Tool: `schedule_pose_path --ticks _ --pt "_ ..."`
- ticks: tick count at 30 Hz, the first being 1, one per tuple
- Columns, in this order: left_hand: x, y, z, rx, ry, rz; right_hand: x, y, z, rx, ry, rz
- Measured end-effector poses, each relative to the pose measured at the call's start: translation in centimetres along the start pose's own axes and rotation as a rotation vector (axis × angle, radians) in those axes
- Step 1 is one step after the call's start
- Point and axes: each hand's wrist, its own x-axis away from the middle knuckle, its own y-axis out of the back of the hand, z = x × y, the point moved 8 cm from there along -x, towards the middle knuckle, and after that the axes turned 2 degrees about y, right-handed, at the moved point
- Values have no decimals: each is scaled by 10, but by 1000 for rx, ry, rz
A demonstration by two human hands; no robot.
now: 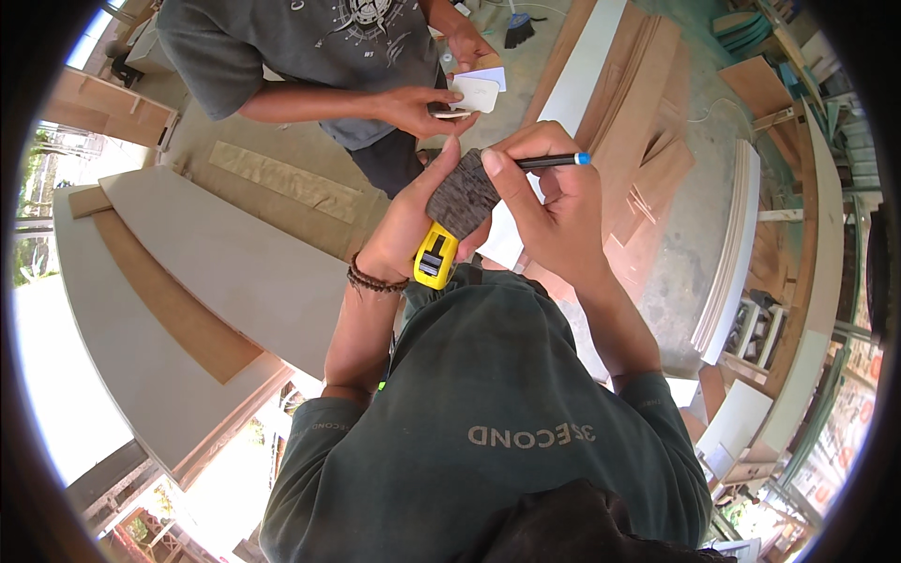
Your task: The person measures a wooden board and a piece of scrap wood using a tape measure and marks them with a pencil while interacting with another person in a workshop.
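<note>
My left hand (402, 225) is closed round a small flat dark grey-brown piece with a wood-like grain (465, 197). Just below that piece sits a yellow tape measure (435, 257), in the same hand. A black pen with a blue end (556, 161) is pinched in my right hand (556, 220), lying roughly level with the blue end pointing right. The right thumb tip meets the right edge of the dark piece; the pen's other end is hidden behind it. Across from me, a co-worker's hands (418, 111) hold several small cards, a white one (477, 94) uppermost.
Large pale boards (235, 253) lie at the left, with a brown strip (169, 300) on one. Long wooden panels (619, 103) and brown sheets (657, 183) rest at the right. A stack of white-edged boards (732, 258) stands farther right. A brush (519, 31) is on the far floor.
</note>
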Motion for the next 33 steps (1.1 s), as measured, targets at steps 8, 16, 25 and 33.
schedule_pose_path --ticks 8,16,25,33 --pt "-2 7 0 -5 -1 9 -2 -3 -6 69 -33 67" --pt "0 4 -1 -18 -6 -13 -1 -3 -7 16 -47 17" --pt "-1 14 3 -38 -25 25 3 -3 -15 39 -86 29" --pt "-9 14 3 135 -93 207 19 28 -24 -129 -274 -269"
